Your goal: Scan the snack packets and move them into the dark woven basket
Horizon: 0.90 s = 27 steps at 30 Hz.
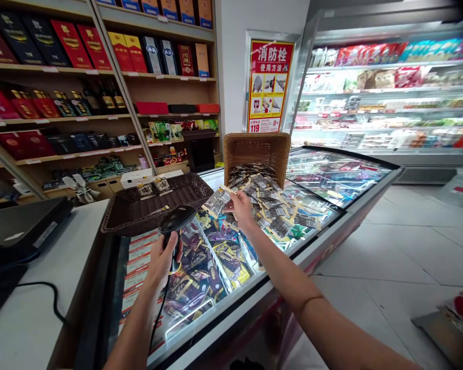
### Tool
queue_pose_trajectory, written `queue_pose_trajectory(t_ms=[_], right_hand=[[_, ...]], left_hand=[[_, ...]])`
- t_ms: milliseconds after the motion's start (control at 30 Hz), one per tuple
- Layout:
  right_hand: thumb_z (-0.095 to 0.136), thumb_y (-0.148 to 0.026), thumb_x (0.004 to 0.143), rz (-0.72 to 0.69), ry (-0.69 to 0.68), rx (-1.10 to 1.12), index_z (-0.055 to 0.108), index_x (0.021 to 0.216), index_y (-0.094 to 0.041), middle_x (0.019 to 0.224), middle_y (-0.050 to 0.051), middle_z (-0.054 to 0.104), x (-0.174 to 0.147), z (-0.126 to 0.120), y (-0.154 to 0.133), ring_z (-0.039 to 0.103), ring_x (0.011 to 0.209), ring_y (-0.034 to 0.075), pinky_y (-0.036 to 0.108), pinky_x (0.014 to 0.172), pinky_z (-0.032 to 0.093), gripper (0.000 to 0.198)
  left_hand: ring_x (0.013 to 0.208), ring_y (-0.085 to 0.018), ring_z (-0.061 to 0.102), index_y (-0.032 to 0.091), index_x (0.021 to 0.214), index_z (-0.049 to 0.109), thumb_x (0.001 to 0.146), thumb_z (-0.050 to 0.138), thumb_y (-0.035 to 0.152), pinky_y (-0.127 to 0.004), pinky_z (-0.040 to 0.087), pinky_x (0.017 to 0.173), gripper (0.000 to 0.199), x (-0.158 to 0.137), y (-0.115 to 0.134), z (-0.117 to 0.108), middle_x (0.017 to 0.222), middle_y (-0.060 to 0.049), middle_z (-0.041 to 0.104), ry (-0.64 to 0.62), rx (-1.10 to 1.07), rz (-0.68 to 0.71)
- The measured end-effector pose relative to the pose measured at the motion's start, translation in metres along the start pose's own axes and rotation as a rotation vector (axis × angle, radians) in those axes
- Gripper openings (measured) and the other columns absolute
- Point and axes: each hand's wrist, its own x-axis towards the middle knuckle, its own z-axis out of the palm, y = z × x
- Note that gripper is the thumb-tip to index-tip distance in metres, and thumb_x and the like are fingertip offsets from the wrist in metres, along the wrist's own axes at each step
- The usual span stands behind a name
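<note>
Freezer (219, 312) below, R fingers (236, 198) hide pt of held packet (216, 201), txt unclear

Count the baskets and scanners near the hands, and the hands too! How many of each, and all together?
Baskets: 2 (light brown basket, dark brown basket)
Scanners: 1 (black scanner)
Hands: 2 (left hand gripping the scanner, right hand holding a packet)
Total: 5
</note>
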Motion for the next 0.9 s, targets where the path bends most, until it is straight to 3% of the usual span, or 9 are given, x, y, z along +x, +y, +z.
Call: queue_pose_trajectory(t_ms=[167,367,533,900], right_hand=[[0.068,-0.05,0.087,-0.002,0.035,0.048,0.05,0.08,-0.027,0.063,-0.007,0.049,0.0,-0.009,0.009,0.058,0.061,0.015,0.03,0.063,0.064,0.03],[0.072,-0.052,0.088,-0.008,0.07,0.066,0.047,0.078,-0.027,0.063,-0.007,0.047,0.001,-0.013,0.007,0.056,0.059,0.013,0.03,0.065,0.066,0.036],[0.073,-0.052,0.088,-0.018,0.07,0.076,0.047,0.078,-0.026,0.063,-0.007,0.046,0.0,-0.013,0.008,0.056,0.06,0.013,0.031,0.067,0.067,0.038],[0.074,-0.054,0.09,-0.031,0.047,0.063,0.045,0.078,-0.026,0.065,-0.007,0.048,-0.003,-0.014,0.008,0.06,0.062,0.013,0.03,0.068,0.067,0.042]], left_hand=[[0.045,-0.011,0.046,0.022,0.072,0.056,0.074,0.078,0.08,-0.022,0.033,0.039,0.063,-0.005,0.001,0.003,0.058,0.002,0.053,-0.095,0.084,-0.012],[0.045,-0.01,0.046,0.021,0.072,0.057,0.075,0.076,0.084,-0.022,0.035,0.04,0.066,-0.006,-0.001,0.004,0.061,0.001,0.055,-0.138,0.087,-0.014],[0.043,-0.01,0.044,0.022,0.069,0.057,0.075,0.073,0.087,-0.022,0.033,0.038,0.068,-0.007,-0.001,0.006,0.056,0.001,0.052,-0.142,0.117,-0.045],[0.042,-0.01,0.044,0.021,0.066,0.058,0.077,0.072,0.086,-0.022,0.032,0.04,0.068,-0.002,-0.009,0.007,0.053,0.001,0.053,-0.172,0.128,0.04]])
